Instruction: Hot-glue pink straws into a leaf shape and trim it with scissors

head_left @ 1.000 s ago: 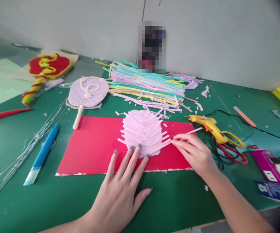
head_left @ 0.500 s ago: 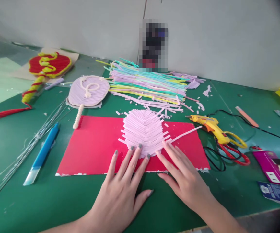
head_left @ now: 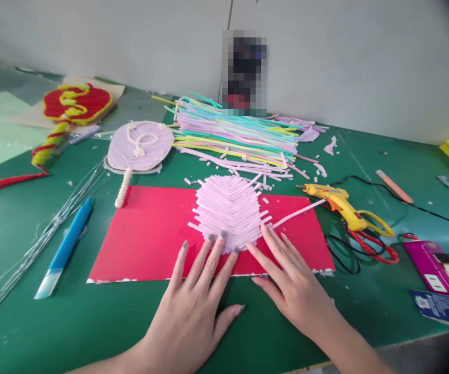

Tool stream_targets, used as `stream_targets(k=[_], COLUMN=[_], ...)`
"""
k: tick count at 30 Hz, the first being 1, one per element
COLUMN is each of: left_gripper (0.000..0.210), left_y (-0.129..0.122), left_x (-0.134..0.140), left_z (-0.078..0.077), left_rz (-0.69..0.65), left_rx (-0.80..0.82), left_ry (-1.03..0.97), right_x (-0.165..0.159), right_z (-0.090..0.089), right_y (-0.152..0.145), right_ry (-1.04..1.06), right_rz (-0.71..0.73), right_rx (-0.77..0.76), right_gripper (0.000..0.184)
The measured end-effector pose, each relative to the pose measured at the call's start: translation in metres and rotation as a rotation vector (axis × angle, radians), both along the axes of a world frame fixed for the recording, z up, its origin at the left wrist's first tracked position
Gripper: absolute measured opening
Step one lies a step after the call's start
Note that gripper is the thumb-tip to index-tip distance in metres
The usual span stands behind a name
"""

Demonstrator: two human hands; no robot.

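Note:
A rounded panel of pale purple pipe cleaners point(head_left: 228, 208), laid in a V pattern with uneven strip ends, lies on a red sheet point(head_left: 142, 234). My left hand point(head_left: 197, 306) rests flat with fingers spread, its middle fingertips on the panel's lower edge. My right hand point(head_left: 294, 285) lies open at the lower right, fingertips touching the panel's edge. From beside those fingers a single loose pipe cleaner point(head_left: 298, 213) sticks out towards the yellow glue gun point(head_left: 337, 202). Neither hand is closed around anything.
Behind the sheet lies a heap of coloured pipe cleaners point(head_left: 232, 130). A purple fan point(head_left: 141, 145) and a red-yellow fan point(head_left: 77, 104) are at the left, near a blue tube point(head_left: 70, 236) and thin wires point(head_left: 53, 228). Red-handled scissors point(head_left: 380, 249) and a purple packet point(head_left: 429, 265) sit right.
Both hands stay spread at the panel's lower edge; the right fingertips shift very slightly. The whole view drifts a little to the left.

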State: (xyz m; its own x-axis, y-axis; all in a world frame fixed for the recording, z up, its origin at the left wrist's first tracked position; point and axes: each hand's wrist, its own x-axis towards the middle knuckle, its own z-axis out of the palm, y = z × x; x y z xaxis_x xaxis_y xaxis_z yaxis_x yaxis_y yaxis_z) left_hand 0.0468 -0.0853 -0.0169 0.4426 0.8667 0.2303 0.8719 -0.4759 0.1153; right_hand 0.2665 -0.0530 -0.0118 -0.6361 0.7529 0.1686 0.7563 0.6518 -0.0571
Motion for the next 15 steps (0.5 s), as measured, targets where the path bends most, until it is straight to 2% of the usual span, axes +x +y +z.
stream_targets(k=[15], left_gripper=[0.060], left_y=[-0.0004], left_x=[-0.0002], left_z=[-0.0006], left_rz=[-0.011], left_rx=[0.014], left_ry=[0.019], right_x=[-0.0010], right_z=[-0.0013], right_y=[-0.0038], right_ry=[-0.002], right_rz=[-0.030], right_rx=[0.014], right_gripper=[0.057])
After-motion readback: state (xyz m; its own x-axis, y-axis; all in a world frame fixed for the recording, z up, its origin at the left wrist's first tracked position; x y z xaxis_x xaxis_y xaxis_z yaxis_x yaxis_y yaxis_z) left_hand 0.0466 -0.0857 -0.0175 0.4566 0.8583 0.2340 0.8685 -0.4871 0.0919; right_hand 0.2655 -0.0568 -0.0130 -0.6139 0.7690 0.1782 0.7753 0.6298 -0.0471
